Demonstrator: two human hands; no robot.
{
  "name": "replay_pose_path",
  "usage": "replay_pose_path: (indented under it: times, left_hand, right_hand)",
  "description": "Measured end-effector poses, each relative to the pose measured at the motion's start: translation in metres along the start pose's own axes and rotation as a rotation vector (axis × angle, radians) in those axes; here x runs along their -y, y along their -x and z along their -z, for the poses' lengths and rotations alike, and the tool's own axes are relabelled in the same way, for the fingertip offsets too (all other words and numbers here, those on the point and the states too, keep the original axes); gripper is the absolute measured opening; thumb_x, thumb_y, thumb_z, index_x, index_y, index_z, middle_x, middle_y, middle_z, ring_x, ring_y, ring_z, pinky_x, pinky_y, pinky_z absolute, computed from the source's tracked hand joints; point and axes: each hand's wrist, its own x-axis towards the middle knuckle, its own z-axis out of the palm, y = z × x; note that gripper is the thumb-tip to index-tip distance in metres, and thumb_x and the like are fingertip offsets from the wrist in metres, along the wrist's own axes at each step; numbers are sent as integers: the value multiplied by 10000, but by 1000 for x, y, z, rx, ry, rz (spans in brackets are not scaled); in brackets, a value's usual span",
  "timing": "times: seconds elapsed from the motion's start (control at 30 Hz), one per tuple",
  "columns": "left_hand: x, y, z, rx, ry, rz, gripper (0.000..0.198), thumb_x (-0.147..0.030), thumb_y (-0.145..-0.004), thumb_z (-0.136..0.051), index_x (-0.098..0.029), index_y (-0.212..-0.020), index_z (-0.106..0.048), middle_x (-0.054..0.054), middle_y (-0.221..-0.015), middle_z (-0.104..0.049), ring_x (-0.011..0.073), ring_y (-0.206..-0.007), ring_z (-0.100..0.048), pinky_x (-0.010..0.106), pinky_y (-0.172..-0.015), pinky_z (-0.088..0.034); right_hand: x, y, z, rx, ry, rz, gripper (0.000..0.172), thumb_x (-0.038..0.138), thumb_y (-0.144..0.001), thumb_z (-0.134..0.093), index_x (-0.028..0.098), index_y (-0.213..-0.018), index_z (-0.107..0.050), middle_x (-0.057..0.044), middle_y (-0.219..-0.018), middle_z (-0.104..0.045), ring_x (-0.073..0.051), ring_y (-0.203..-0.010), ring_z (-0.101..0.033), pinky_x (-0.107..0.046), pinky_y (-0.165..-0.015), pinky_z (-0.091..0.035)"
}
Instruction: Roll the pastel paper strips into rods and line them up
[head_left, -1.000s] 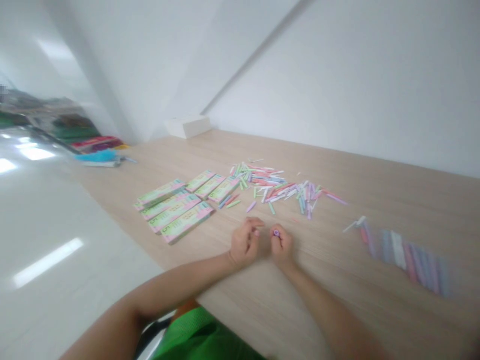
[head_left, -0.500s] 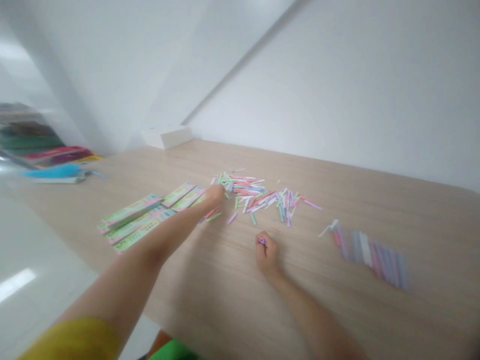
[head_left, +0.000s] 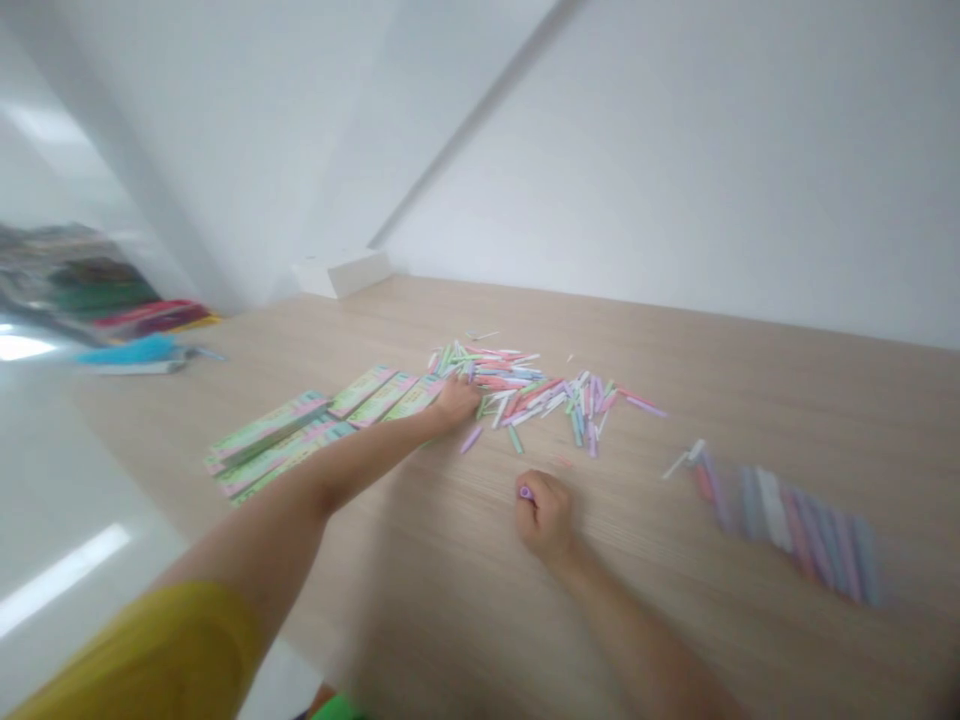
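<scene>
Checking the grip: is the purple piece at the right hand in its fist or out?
In: the purple piece shows only its round end, ringed by the curled right hand; the rest is hidden.

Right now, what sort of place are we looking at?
Probably an indoor workroom, though I can't pin it down further: a long wood-grain table holds loose pastel-coloured sticks and printed cartons, beside a glossy floor reflecting lights.

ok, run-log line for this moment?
left hand: at stick pile; right hand: closed on purple stick; boxes: left of pile; stick row: right, blurred
</scene>
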Motion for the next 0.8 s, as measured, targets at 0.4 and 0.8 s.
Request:
replay_pose_path:
  times: [0.4, 0.8]
  left_hand:
    - [3, 4, 6, 91, 107, -17, 205, -126, -857, -484, -117, -874, -687, 150, -923, -665, 227, -917, -595, 322, -755, -448]
    - [-73, 72, 60, -391, 992, 216, 244, -297, -989, -239, -162, -1057, -431, 53, -868, -626, 119, -722, -594, 255, -684, -459]
  right_hand:
    - [3, 3, 2, 22, 33, 90, 151, 77, -719, -395, 212, -665, -431, 5, -579, -444, -142, -562, -410, -283, -563, -283]
    - [1, 0, 3, -46, 42, -147, 159, 111, -763, -389, 214, -651, -434, 19, -546, -452, -130, -511, -411, -268, -533, -271]
